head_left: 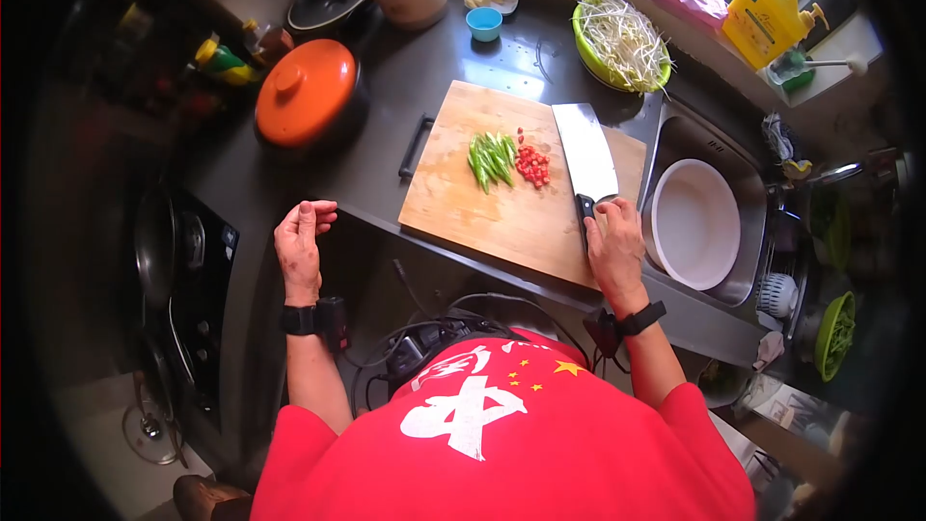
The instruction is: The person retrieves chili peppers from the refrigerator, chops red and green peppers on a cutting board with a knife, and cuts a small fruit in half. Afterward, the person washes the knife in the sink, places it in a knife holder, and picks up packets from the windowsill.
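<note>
On the wooden cutting board (pixel 453 198) lies a cleaver (pixel 585 150), its broad blade flat and pointing away from me. My right hand (pixel 615 239) is at the board's right front edge, fingers closed about the cleaver's black handle. Left of the blade sit a small pile of chopped red chili (pixel 532 167) and a pile of sliced green pepper (pixel 492 160). My left hand (pixel 301 239) hovers by the counter's front edge, left of the board, holding nothing, with its fingers loosely extended.
An orange-lidded pot (pixel 307 92) stands at the left. Behind the board are a small blue cup (pixel 484 23) and a green basket of bean sprouts (pixel 622 43). A white basin (pixel 694 224) sits in the sink (pixel 719 135) to the right. A stove (pixel 207 299) is at far left.
</note>
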